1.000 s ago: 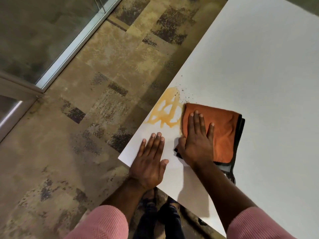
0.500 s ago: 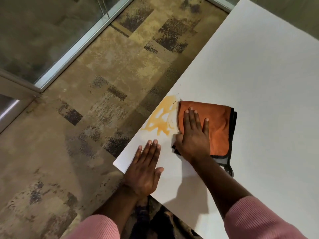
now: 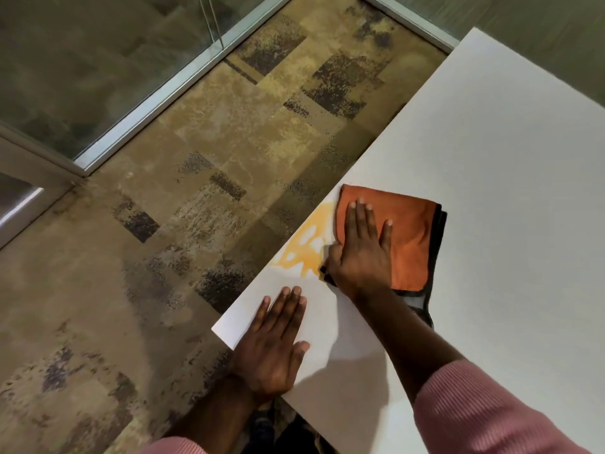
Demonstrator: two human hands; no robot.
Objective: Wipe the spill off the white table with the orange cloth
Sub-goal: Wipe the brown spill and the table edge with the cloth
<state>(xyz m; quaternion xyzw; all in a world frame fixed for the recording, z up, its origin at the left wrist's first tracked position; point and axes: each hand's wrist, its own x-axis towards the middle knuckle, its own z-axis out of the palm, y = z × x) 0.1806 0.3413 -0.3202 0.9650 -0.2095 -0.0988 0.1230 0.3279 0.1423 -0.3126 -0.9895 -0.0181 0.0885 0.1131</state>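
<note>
A folded orange cloth (image 3: 411,234) with a dark underside lies on the white table (image 3: 507,191) near its left edge. My right hand (image 3: 361,253) presses flat on the cloth's left part, fingers spread. An orange-yellow spill (image 3: 306,250) spreads on the table just left of the cloth, reaching the table's edge; the cloth's left border touches it. My left hand (image 3: 273,342) lies flat on the table's near left corner, holding nothing.
The table's left edge runs diagonally, with patterned brown carpet (image 3: 196,208) beyond it. A glass partition with a metal frame (image 3: 147,103) stands at the far left. My shoes show under the table's near corner.
My right hand has slid the cloth leftward over part of the spill, so less of the stain shows. My left hand stays flat near the corner.
</note>
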